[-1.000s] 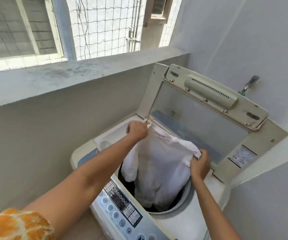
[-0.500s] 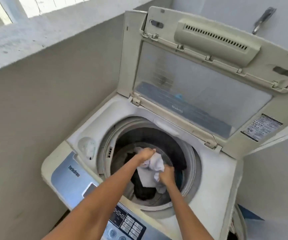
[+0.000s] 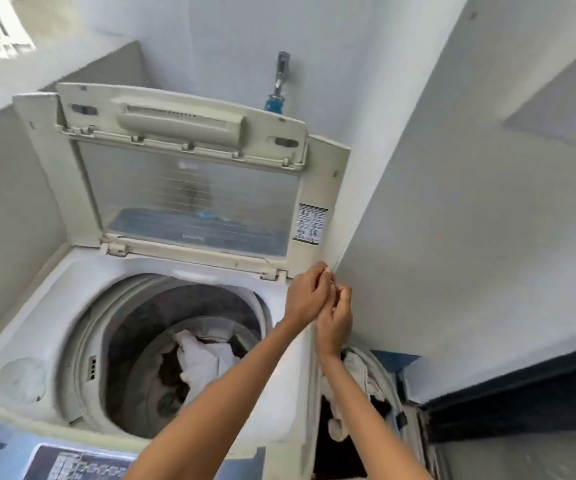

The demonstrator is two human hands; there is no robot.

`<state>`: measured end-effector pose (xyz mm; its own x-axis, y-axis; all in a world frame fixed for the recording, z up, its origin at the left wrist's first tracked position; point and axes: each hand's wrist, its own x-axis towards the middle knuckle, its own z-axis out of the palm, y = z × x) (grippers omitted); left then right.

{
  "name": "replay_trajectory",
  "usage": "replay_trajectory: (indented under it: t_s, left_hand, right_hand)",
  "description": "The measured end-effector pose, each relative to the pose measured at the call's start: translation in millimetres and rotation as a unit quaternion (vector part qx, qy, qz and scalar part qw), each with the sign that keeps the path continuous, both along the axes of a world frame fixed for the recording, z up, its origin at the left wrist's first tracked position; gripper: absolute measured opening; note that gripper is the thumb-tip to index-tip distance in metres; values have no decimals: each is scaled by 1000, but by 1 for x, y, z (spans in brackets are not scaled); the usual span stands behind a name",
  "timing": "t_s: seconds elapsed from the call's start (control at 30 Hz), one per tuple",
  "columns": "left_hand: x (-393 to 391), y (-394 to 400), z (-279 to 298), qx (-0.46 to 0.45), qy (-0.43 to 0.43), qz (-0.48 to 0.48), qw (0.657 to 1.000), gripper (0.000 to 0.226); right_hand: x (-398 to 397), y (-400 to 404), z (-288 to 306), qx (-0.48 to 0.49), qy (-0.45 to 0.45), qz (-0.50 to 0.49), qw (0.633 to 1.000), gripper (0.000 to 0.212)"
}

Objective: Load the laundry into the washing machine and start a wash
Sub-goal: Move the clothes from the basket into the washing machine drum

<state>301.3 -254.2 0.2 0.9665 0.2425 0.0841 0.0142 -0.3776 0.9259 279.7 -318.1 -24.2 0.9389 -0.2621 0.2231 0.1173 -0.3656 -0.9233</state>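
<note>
The top-loading washing machine [image 3: 54, 299] stands with its lid [image 3: 189, 188] raised against the wall. Inside the drum [image 3: 130, 344] a white garment [image 3: 203, 358] lies crumpled on dark clothes [image 3: 172, 372]. My left hand [image 3: 309, 294] and my right hand [image 3: 335, 317] are out of the drum, close together above the machine's right edge. Their fingers are loosely curled and touch each other, and I see nothing held in them. The control panel [image 3: 82, 465] shows at the bottom edge, partly behind my left forearm.
To the right of the machine, below my right arm, a basket [image 3: 388, 372] holds white and dark clothes [image 3: 355, 372]. A tap with a blue fitting [image 3: 279, 81] sticks out of the wall behind the lid. Walls close in on the left and right.
The white garment went down into the drum and both hands let go of it. The hands then rose out and moved right, above the machine's right edge. The view swung right.
</note>
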Motion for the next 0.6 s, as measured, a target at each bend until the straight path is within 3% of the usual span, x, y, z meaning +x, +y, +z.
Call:
replay_trajectory:
  t_s: [0.1,0.2,0.3,0.43,0.5,0.6]
  left_hand:
    - [13,-71,-3,65,32,-115,991,28]
    - [22,-130,-40,73,138,-180,971,25]
    - [15,-174,-106,47,238,-159,957,26]
    - [-1,-206,-224,9,350,-106,931,26]
    - [-8,-208,-275,-6,386,-74,920,26]
    - [-6,-204,-341,-24,409,-33,912,24]
  right_hand:
    - [9,-70,-12,9,16,-53,998,15]
    - [15,-130,-47,14,106,-77,991,17]
    - [12,-178,-106,-5,245,-27,969,15]
    - [9,-226,-219,-90,408,52,907,18]
    - [7,-241,-273,-112,469,48,875,28]
    - [8,-252,-345,-101,508,9,855,41]
